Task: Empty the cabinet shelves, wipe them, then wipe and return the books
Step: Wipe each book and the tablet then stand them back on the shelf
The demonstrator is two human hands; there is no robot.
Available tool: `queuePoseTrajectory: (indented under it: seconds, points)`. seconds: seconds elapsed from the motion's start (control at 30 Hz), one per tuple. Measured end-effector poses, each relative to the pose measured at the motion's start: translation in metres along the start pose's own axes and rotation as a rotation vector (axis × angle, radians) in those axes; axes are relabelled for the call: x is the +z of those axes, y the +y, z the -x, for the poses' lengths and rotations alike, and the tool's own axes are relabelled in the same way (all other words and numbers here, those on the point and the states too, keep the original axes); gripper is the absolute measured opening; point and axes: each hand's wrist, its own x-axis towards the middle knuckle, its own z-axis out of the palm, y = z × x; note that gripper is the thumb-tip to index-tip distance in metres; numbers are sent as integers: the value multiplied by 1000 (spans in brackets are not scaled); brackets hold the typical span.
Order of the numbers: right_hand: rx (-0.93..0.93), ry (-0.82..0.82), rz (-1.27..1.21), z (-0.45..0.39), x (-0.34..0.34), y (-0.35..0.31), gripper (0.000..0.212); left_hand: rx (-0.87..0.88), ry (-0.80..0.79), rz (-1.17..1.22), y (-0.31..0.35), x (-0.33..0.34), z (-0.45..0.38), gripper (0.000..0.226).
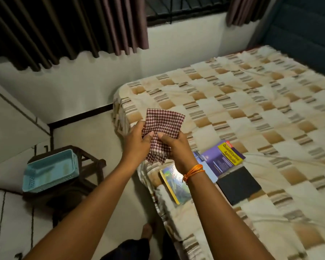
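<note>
- The bed (251,102), under a checked beige cover, fills the right half of the frame; it is your soft staging surface, so anything set on it may tip or slide where the cover is rumpled.
- The curtains (64,30) hang across the upper left, with a pale cabinet side (11,119) at the left edge; its shelves are out of view.
- The light-blue basket (51,170) sits on a dark stool at lower left, well apart from the bed.
- The books lie near the bed's lower-centre corner: the purple and yellow book (223,156) is thick and probably heavy, so take it by the spine side with a full grip; the black book (239,183) just beside it looks flat and stiff; the glossy book (174,182), partly under your right wrist, shines and will likely be slippery, so lift it by its edges.
- The checked cloth (164,128) is in the centre of the frame, held above the bed corner. It is soft, light and limp; it appears folded into a pad, and bunching it firmly should give you a flat wiping face.
- Your left hand (137,142) pinches the cloth's left side, thumb on top and fingers curled behind.
- Your right hand (174,147), with an orange thread at the wrist, pinches the lower right part the same way.
</note>
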Motion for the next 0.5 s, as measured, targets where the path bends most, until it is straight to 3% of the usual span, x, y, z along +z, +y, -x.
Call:
queuePoseTrajectory:
  seconds: [0.2, 0.33, 0.5]
  points:
    - [123, 168, 45, 2, -42, 32, 25, 81, -345, -11, -23, 58, -8, 28]
    - [121, 370, 148, -2, -71, 60, 43, 29, -456, -11, -40, 98, -15, 35]
    - [269, 596, 257, -3, -132, 124, 39, -41, -665, -14, -77, 150, -27, 43]
